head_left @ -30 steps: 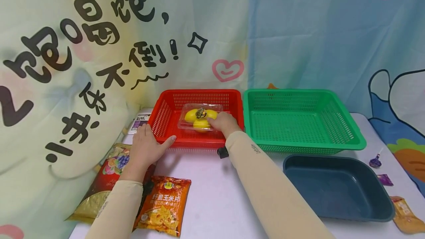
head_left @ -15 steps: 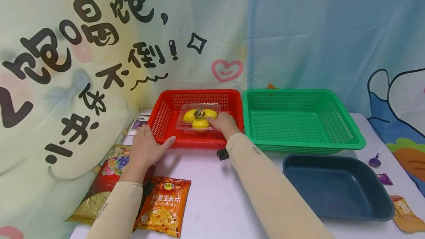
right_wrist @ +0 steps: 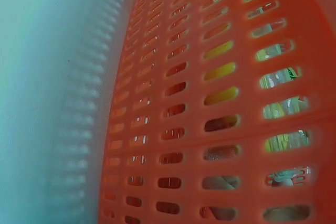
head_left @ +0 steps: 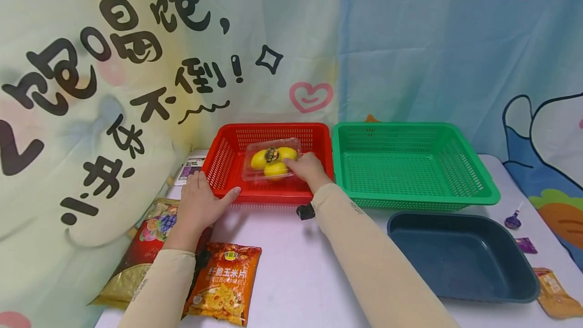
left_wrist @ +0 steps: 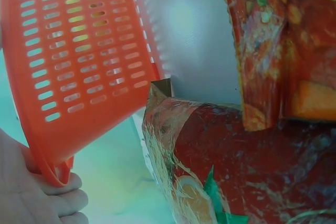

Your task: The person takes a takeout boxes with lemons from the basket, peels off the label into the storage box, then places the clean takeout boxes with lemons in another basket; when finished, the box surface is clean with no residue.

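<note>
A clear plastic box of lemons (head_left: pixel 275 169) with a dark round label is tilted inside the red basket (head_left: pixel 267 197). My right hand (head_left: pixel 310 170) reaches over the front rim and pinches the box's right side, thumb on top. In the right wrist view, yellow fruit (right_wrist: pixel 220 72) shows through the slots of the red basket wall (right_wrist: pixel 194 124). At the basket's front left corner, my left hand (head_left: pixel 200 201) holds the rim, thumb stretched along the front. Its fingers (left_wrist: pixel 71 203) show beyond the rim in the left wrist view.
A green basket (head_left: pixel 416 202) adjoins on the right, with a dark blue tray (head_left: pixel 464 262) in front. A large red and gold bag (head_left: pixel 141 247) and an orange corn chip bag (head_left: pixel 227 282) lie at left. A lollipop (head_left: pixel 513 220), purple packet (head_left: pixel 526 245) and brown packet (head_left: pixel 557 292) lie far right.
The box of lemons has shifted slightly left and its right side has risen, tilting it, with my right hand still on it. My left hand has stayed at the basket's corner.
</note>
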Demonstrator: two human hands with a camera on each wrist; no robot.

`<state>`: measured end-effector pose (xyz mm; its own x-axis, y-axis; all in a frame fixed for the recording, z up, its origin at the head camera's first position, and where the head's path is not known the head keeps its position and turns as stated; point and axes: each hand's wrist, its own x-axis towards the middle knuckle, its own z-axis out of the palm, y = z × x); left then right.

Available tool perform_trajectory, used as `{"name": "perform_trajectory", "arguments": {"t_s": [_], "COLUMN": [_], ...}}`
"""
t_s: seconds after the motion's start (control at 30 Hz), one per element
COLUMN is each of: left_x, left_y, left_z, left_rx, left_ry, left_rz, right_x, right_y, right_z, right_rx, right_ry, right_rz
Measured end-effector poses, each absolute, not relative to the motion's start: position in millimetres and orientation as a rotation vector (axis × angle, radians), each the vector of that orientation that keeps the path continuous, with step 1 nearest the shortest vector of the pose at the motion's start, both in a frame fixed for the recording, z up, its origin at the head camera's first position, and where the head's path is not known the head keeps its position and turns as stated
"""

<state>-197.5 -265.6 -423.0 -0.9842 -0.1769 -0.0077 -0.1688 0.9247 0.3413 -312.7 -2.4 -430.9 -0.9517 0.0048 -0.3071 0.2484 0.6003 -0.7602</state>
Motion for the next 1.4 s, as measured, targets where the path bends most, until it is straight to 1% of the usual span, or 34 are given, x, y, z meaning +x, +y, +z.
{"name": "perform_trajectory", "arguments": {"t_s": [0.37,0.7,1.0,1.17,1.4], "left_x": [-198,-198,-197,-196,-196], "left_y": [-266,-265,-265,-264,-263], "left_z": [-423,-422,-421,-420,-419], "left_rx": [0.256,0.265,0.263,0.270,0.262], "left_ry": [-3.050,-3.068,-3.072,-3.076,-3.064], "left_rz": [-0.521,-0.505,-0.509,-0.520,-0.539], "right_x": [-306,-312,-300,-298,-296], "right_y": [-1,-6,-6,-3,5], "right_z": [-424,-427,-409,-404,-395], "right_rx": [0.272,0.215,0.154,0.161,0.104], "right_ry": [2.382,2.424,2.396,2.430,2.464], "right_rz": [-1.419,-1.479,-1.549,-1.507,-1.537]}}
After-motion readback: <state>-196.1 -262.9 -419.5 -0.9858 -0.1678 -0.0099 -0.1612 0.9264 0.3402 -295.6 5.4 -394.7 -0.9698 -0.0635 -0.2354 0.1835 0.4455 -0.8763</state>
